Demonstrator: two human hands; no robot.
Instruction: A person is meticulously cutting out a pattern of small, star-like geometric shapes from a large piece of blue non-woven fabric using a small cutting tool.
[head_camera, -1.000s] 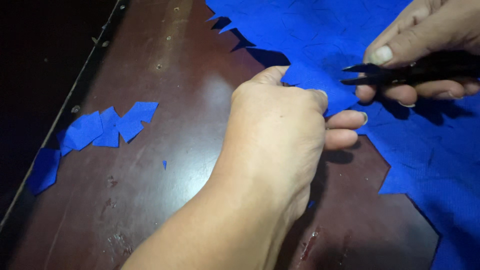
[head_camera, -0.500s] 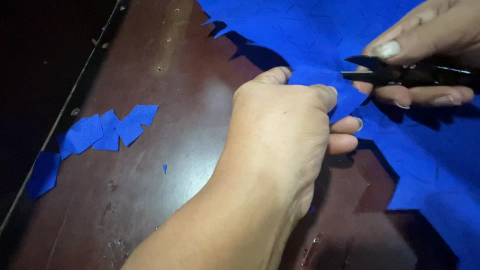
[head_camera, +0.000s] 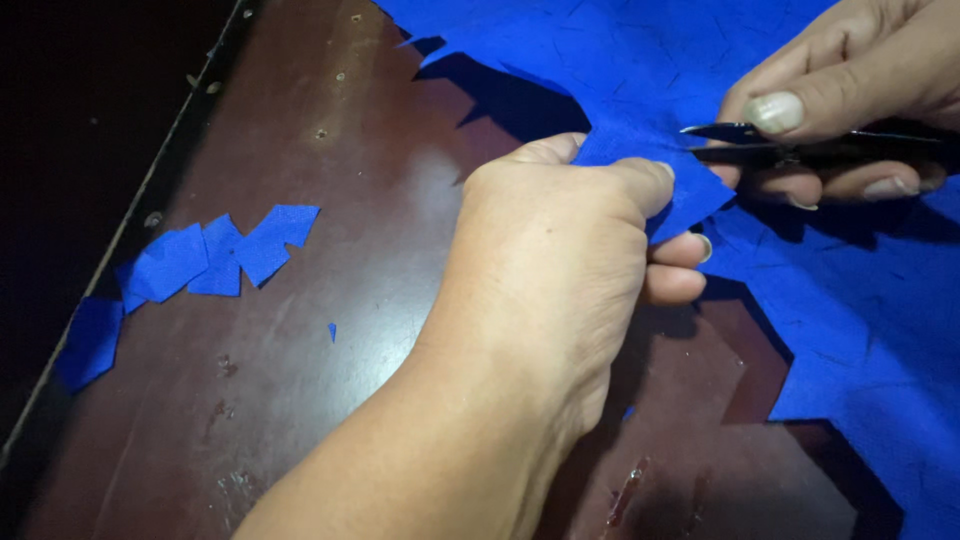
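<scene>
Here, at the far left, a row of small cut blue fabric squares (head_camera: 215, 258) lies on the dark brown bench (head_camera: 330, 420), overlapping one another near the bench's left edge. One further blue scrap (head_camera: 88, 340) lies apart, nearer and left of the row, and a tiny blue sliver (head_camera: 332, 331) lies on the bare wood to the right.

At centre, the left hand (head_camera: 560, 260) is closed in a pinch grip on a projecting tab of the blue fabric sheet (head_camera: 640, 70). Thumb and forefinger clamp the tab; the lower fingers curl beneath it. The sheet occupies the far and right part of the scene and lies partly on the bench.

At right, the right hand (head_camera: 850, 100) is closed around small black thread snips (head_camera: 790, 145). The blades point left, and their tips lie at the fabric just right of the pinched tab.

Progress, as judged from the layout:
- Done: several squares are already separated and set aside. The sheet's near edge is notched and stepped where pieces appear to have been removed.
- Left: the pinched tab is not yet severed, and most of the sheet remains uncut.

Limits of the view:
- The sheet is cut off at the top and right edges.
- The snips' handle is hidden inside the right hand.
- Whether the blades are parted or shut cannot be told.
- The area left of the bench is black.
</scene>
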